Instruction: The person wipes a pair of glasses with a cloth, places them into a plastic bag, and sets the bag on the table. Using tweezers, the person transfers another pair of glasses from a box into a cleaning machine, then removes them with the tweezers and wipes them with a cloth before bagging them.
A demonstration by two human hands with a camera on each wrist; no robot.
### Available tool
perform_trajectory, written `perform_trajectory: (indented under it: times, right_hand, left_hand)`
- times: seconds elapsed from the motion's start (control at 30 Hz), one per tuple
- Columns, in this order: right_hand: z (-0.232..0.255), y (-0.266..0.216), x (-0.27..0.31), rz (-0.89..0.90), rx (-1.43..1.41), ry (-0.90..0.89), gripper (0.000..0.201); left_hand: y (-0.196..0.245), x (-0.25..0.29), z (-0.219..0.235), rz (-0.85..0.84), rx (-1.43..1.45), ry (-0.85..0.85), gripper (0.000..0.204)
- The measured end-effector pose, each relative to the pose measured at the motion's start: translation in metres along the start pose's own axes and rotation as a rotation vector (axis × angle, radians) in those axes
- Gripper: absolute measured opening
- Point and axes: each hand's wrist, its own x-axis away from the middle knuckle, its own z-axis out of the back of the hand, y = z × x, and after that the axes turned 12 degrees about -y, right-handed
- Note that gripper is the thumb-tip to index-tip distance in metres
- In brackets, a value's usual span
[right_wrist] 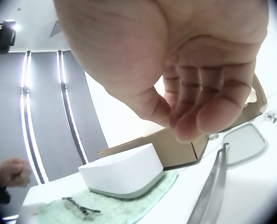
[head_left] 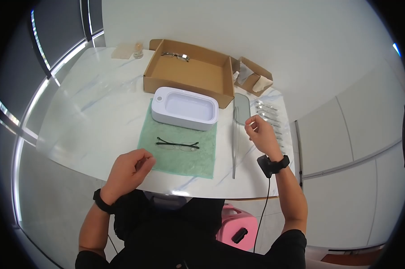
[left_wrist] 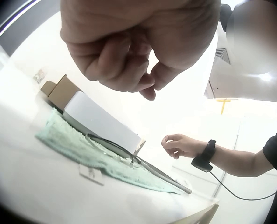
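My left hand point(head_left: 130, 174) hovers over the front left of the table, fingers loosely curled with nothing in them. To its right, folded eyeglasses point(head_left: 178, 145) with dark temples lie on a green cloth point(head_left: 184, 163). A white tub-shaped cleaner point(head_left: 160, 110) with a round button stands at the back of that cloth. My right hand point(head_left: 261, 134) is held above the right side, its fingers bent and holding nothing. Long metal tweezers point(head_left: 235, 148) lie just left of it. Close by is a grey translucent lid-like plate point(head_left: 243, 110), partly beneath the tweezers' tips in the head view.
Behind the cleaner, an open cardboard box point(head_left: 189, 76) contains another pair of glasses point(head_left: 175, 56). A smaller carton point(head_left: 243, 83) holds pale cloths. Several clear packets point(head_left: 267, 112) line the right edge. A small glass jar point(head_left: 138, 51) stands back left; a pink stool point(head_left: 238, 219) is below.
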Motion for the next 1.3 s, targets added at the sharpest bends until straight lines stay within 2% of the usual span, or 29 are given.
perform_trajectory:
  times: [0.03, 0.17, 0.23, 0.33, 0.43, 0.5, 0.53, 0.57, 0.63, 0.73, 0.87, 0.93, 0.97, 1.1, 1.17, 1.3]
  right_hand:
    - [0.004, -0.005, -0.001, 0.000, 0.003, 0.010, 0.015]
    - [0.024, -0.020, -0.023, 0.058, 0.083, 0.073, 0.016]
    - [0.037, -0.025, -0.044, 0.068, 0.111, 0.115, 0.017]
    - [0.057, -0.024, -0.086, 0.102, 0.255, 0.232, 0.020]
    - [0.064, -0.008, -0.136, 0.078, 0.269, 0.258, 0.023]
    - [0.062, -0.001, -0.161, 0.024, 0.373, 0.348, 0.027]
    - [0.063, 0.000, -0.168, -0.049, 0.375, 0.308, 0.033]
    - [0.062, 0.001, -0.176, -0.036, 0.368, 0.309, 0.033]
    - [0.058, 0.014, -0.197, -0.131, 0.361, 0.347, 0.038]
    - [0.052, 0.037, -0.221, -0.117, 0.406, 0.346, 0.039]
    - [0.046, 0.050, -0.230, -0.063, 0.409, 0.384, 0.030]
    - [0.044, 0.048, -0.228, -0.063, 0.396, 0.459, 0.024]
    - [0.044, 0.050, -0.230, -0.094, 0.364, 0.472, 0.020]
    - [0.057, 0.059, -0.222, 0.106, 0.268, 0.693, 0.023]
    - [0.065, 0.052, -0.201, 0.191, -0.052, 0.715, 0.028]
    - [0.071, 0.043, -0.133, 0.274, -0.742, 0.501, 0.029]
  left_hand:
    - [0.003, -0.005, -0.001, -0.065, -0.057, 0.014, 0.011]
    - [0.010, -0.024, 0.002, -0.079, -0.269, 0.022, 0.012]
    - [0.006, -0.033, 0.003, -0.092, -0.529, -0.033, 0.019]
    - [0.009, -0.044, 0.008, -0.079, -0.670, -0.131, 0.022]
    - [0.005, -0.063, 0.010, -0.182, -0.642, -0.181, 0.019]
    - [0.000, -0.070, 0.009, -0.191, -0.620, -0.179, 0.019]
    - [-0.003, -0.073, 0.009, -0.204, -0.590, -0.182, 0.018]
    - [-0.006, -0.075, 0.010, -0.199, -0.599, -0.173, 0.018]
    - [-0.012, -0.076, 0.010, -0.182, -0.592, -0.158, 0.017]
    - [-0.018, -0.077, 0.013, -0.121, -0.652, -0.171, 0.014]
    - [-0.022, -0.079, 0.012, -0.051, -0.674, -0.226, 0.010]
    - [-0.026, -0.080, 0.009, -0.043, -0.673, -0.203, 0.008]
    - [-0.026, -0.081, 0.008, -0.024, -0.664, -0.213, 0.008]
    - [-0.028, -0.082, 0.005, -0.011, -0.647, -0.189, 0.008]
    - [-0.027, -0.079, 0.003, 0.005, -0.629, -0.181, 0.008]
    - [-0.029, -0.068, 0.005, 0.003, -0.599, -0.143, 0.010]
